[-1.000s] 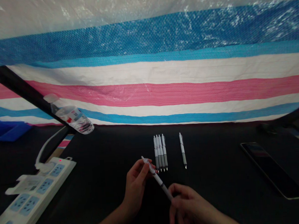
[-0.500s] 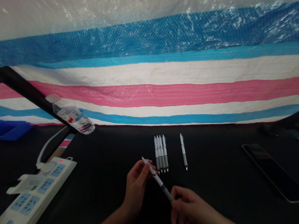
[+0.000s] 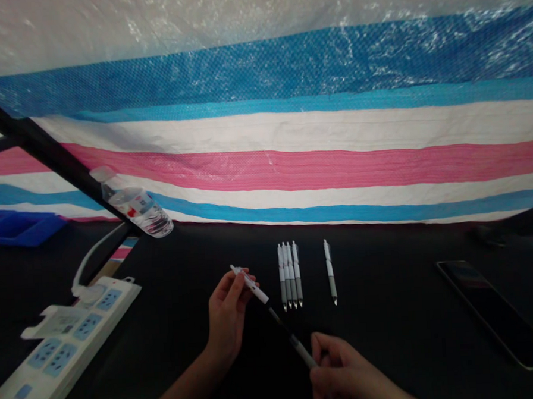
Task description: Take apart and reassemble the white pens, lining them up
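Note:
My left hand (image 3: 230, 308) pinches the white upper barrel (image 3: 256, 290) of a pen, its button end pointing up and left. Between thumb and fingers, my right hand (image 3: 338, 368) grips the grey lower barrel (image 3: 303, 351). The two halves are apart, and a thin dark refill (image 3: 277, 318) spans the gap between them. Just beyond my hands, several white and grey pens (image 3: 289, 275) lie side by side with their tips toward me. One more pen (image 3: 330, 272) lies by itself to their right.
A black phone (image 3: 491, 313) lies on the dark table (image 3: 390, 336) at right. On the left are a white power strip (image 3: 73, 346) with a plugged-in cord and a blue tray (image 3: 27, 229). A water bottle (image 3: 142, 212) leans near a black frame bar, before a striped sheet (image 3: 291, 168).
The pen has come apart: its white upper barrel moved up and left with my left hand, baring the refill. My right hand shifted slightly right with the grey part.

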Motion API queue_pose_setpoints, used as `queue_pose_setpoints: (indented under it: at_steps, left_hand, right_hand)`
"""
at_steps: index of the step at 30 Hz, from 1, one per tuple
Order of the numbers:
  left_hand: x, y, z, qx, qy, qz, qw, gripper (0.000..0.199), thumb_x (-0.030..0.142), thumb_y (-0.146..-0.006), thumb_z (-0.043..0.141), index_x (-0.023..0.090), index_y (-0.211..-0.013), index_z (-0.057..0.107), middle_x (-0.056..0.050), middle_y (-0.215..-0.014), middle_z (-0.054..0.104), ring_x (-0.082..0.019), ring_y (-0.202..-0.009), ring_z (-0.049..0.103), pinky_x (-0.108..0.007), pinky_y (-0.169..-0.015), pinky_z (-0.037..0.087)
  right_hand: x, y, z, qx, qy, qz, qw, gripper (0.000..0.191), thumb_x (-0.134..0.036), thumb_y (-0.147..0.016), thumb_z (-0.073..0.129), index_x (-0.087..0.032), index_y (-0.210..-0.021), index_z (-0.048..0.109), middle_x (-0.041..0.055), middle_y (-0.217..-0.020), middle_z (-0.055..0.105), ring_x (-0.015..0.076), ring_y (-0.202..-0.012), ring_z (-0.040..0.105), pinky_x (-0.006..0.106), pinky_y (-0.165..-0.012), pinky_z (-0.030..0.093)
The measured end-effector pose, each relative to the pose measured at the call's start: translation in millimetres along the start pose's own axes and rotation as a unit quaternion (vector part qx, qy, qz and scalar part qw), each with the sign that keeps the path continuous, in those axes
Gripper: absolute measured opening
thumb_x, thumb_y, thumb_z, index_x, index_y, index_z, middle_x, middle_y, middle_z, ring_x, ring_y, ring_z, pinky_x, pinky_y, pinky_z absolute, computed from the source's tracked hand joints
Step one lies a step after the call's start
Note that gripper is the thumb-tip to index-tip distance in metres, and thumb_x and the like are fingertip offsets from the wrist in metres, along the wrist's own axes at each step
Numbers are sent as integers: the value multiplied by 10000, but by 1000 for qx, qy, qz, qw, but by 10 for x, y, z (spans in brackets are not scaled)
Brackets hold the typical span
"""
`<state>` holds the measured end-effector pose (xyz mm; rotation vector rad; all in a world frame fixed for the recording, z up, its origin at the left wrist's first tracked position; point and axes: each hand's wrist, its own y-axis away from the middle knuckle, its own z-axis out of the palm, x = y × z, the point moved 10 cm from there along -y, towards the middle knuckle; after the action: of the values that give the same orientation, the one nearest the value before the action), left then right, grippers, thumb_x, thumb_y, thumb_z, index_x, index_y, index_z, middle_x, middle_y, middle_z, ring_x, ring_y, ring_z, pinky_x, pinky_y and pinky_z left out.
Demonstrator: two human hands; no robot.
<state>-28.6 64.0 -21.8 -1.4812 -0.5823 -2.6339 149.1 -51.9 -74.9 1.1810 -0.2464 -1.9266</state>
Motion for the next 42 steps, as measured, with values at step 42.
queue_pose_setpoints:
  at_steps: [42]
  left_hand:
    - [-339, 413, 144, -75, -58, -57, 994, 284, 396, -784, 819, 152, -908, 744, -43, -797, 729, -181, -748, 673, -278, -719, 554]
  right_hand:
    - [52, -53, 21, -3, -18, 5, 1000, 565, -732, -761, 652, -203, -840, 470, -27, -478, 634, 57, -291, 463, 131, -300, 237]
